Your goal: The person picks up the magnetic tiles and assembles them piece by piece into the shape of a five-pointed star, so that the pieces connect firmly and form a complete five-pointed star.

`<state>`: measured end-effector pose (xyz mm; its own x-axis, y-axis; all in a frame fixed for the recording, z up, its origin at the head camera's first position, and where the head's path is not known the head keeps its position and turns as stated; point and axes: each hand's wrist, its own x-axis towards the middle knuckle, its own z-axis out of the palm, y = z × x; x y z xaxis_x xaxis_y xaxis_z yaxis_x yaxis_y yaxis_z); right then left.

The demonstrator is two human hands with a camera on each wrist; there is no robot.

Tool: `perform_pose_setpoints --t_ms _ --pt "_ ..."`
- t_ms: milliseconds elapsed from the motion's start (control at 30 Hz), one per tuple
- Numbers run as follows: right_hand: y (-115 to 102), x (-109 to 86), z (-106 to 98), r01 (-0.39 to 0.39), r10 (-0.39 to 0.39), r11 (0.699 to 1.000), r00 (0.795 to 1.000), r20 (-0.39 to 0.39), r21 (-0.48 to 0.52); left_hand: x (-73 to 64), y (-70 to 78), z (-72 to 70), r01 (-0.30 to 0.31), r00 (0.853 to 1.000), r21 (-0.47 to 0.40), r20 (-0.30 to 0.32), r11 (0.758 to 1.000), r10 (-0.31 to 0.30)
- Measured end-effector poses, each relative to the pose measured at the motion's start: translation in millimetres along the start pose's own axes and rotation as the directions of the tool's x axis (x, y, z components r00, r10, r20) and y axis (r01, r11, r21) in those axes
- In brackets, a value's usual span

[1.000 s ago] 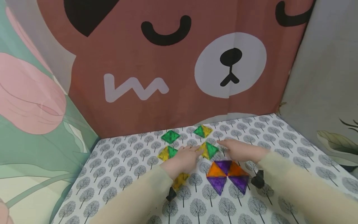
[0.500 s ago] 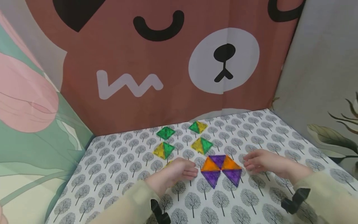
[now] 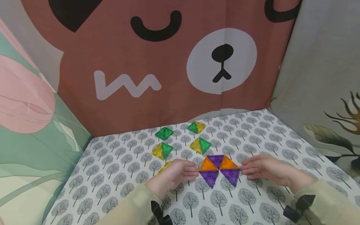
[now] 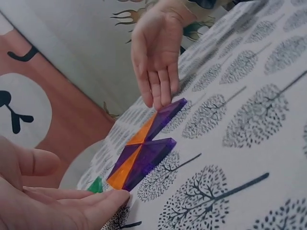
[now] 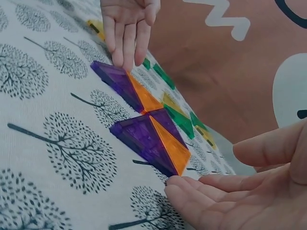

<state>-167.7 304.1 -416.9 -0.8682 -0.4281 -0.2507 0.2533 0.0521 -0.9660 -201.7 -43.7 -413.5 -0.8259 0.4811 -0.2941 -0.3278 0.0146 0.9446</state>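
Left hand (image 3: pixel 177 172): a second ago its fingers touched the near yellow-and-green diamond (image 3: pixel 200 146); now we see it at nine o'clock of the purple-and-orange shape (image 3: pixel 217 163) — fingers straight, holding nothing.
Right hand (image 3: pixel 267 170): it has come across to three o'clock, fingers extended, also holding nothing.
Shape's ends: both sets of fingertips reach them, apparently touching; we judge the work now centres here.
Diamonds: the near one lies alone between ten and eleven; the green diamond (image 3: pixel 164 133) lies flat at ten.
Yellow piece (image 3: pixel 164 167): at nine, mostly hidden from us by the left wrist.
Tree-print cloth (image 3: pixel 225 206): white, with grey trees, under everything.
Bear backdrop (image 3: pixel 126 53): rises at twelve — a floral curtain (image 3: pixel 28 150) at nine, a grey drape (image 3: pixel 323 62) towards two.
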Motion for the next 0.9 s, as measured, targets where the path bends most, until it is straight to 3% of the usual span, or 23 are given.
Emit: perform_pose_setpoints --t_ms 267,900 --pt "5.5 3.5 -5.4 0.001 -0.004 0.999 0.999 0.053 0.050 1.5 0.7 1.8 0.013 1.000 -0.051 -0.019 0.999 -0.014" --pt "4.6 6.7 -5.2 0.029 -0.031 0.999 0.998 0.053 0.040 -2.5 2.8 6.4 0.013 0.997 -0.070 -0.075 0.997 -0.019"
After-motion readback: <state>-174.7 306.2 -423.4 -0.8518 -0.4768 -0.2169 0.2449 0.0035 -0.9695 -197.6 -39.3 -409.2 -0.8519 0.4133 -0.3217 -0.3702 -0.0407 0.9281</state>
